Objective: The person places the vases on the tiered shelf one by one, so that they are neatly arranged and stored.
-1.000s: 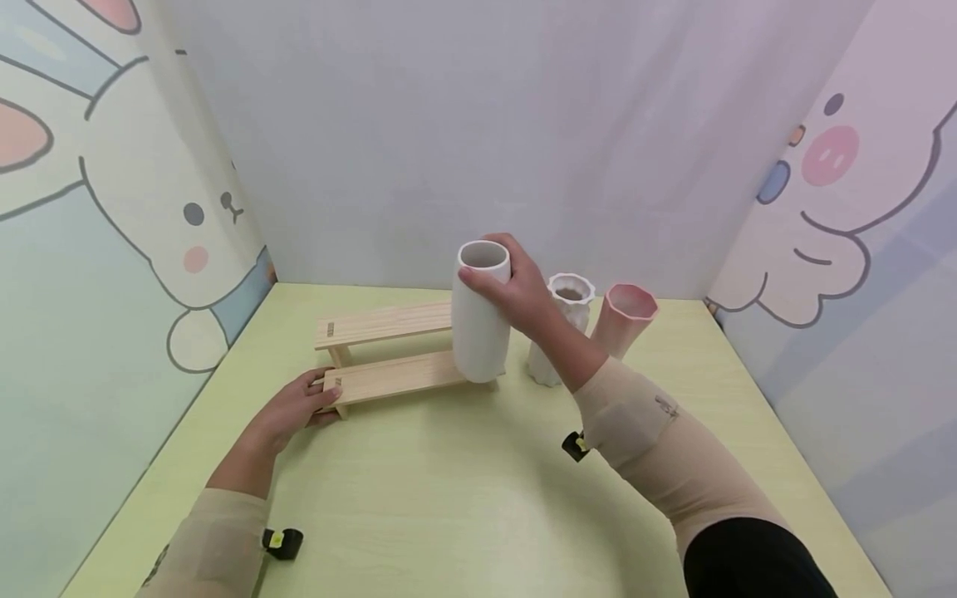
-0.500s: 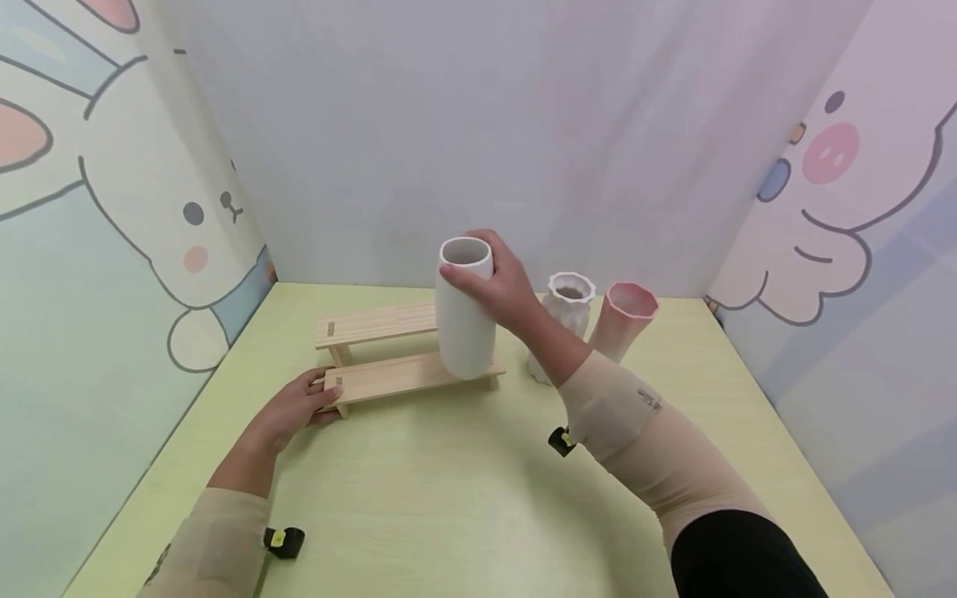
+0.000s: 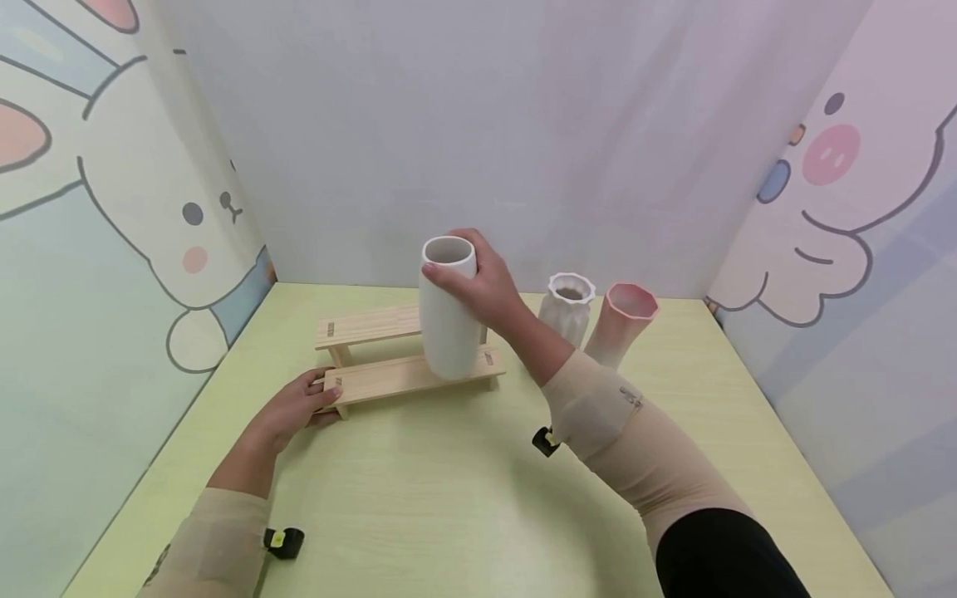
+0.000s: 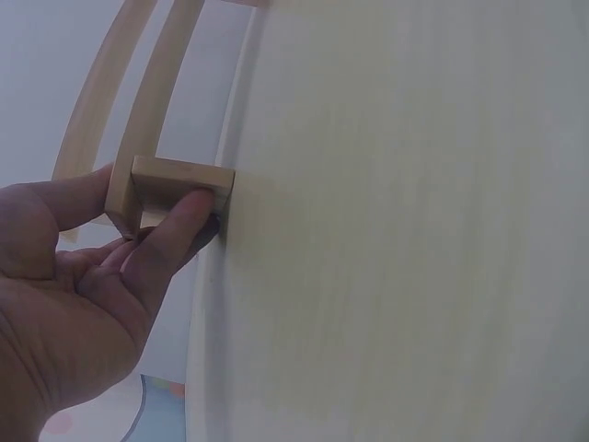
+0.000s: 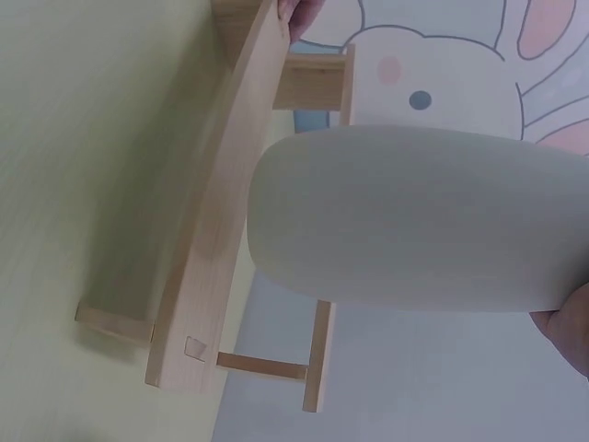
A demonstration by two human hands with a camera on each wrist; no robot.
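My right hand (image 3: pixel 486 286) grips a smooth white vase (image 3: pixel 449 324) near its rim, thumb on the near side. The vase stands upright, its base overlapping the lower step of a two-step wooden shelf (image 3: pixel 389 378) in the head view. In the right wrist view the vase (image 5: pixel 405 216) lies across the picture with its base close to the lower step (image 5: pixel 230 175). My left hand (image 3: pixel 295 405) pinches the left end of that lower step, thumb on top. In the left wrist view, its fingers (image 4: pixel 170 235) reach under the board beside the leg.
A white vase with a scalloped rim (image 3: pixel 566 311) and a pink-and-white vase (image 3: pixel 624 320) stand right of the shelf, partly behind my right forearm. All are on a pale yellow-green table (image 3: pixel 449 498). Cartoon-printed walls (image 3: pixel 807 166) enclose the sides, a plain curtain (image 3: pixel 449 124) the back.
My right hand has carried the smooth white vase leftward along the lower step, uncovering the step's right end. The left hand has kept its place on the shelf.
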